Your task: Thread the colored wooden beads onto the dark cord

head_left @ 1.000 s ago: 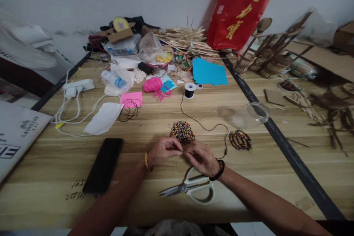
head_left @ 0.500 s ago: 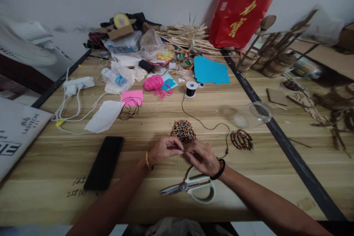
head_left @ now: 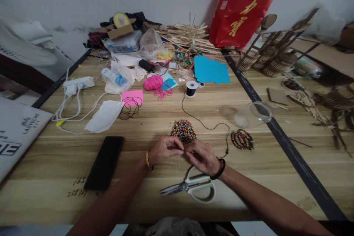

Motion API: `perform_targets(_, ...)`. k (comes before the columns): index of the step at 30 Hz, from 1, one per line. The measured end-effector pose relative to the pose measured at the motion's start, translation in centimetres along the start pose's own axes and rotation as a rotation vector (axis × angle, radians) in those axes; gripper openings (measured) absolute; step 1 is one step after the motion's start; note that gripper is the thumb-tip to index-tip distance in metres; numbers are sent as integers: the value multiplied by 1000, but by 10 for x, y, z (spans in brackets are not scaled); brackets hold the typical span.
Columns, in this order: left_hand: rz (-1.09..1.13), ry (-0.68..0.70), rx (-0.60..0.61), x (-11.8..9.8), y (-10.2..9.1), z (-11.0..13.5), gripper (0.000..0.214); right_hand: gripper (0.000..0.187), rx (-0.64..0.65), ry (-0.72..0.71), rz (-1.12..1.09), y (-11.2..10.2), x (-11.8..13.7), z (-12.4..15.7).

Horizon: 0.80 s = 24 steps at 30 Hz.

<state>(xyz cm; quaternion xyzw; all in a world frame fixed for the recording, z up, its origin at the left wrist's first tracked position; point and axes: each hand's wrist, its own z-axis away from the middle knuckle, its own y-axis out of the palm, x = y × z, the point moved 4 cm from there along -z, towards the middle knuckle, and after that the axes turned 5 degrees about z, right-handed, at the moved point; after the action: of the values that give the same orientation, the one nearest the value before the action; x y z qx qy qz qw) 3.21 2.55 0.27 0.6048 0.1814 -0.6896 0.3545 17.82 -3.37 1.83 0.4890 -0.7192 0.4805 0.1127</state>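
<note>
Just in front of a heap of small multicoloured beads (head_left: 183, 129), my two hands meet fingertip to fingertip. My left hand (head_left: 166, 148) pinches a tiny item, seemingly a bead, at the cord's end. My right hand (head_left: 204, 156) is closed on the dark cord (head_left: 204, 124), which runs past a few threaded beads (head_left: 227, 151) and back to a black spool (head_left: 191, 89) with white ends. Scissors (head_left: 190, 187) with pale green handles lie partly under my right hand. Strung bead loops (head_left: 242, 139) rest to the right.
A black phone (head_left: 104, 163) lies left of my hands. Farther back are pink yarn (head_left: 153, 82), blue paper (head_left: 211, 70), a power strip (head_left: 79, 84) and clutter along the wall. A clear jar (head_left: 254, 113) lies on its side at the right.
Almost nothing differs. Both hands keep the same place and pinch, and the cord, beads and scissors lie as before.
</note>
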Motion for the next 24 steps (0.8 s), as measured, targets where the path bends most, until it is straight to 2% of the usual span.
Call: perform_targets(24, 1, 20, 5, -1, -1, -1, 29, 5, -34, -48, 32, -1, 2, 0)
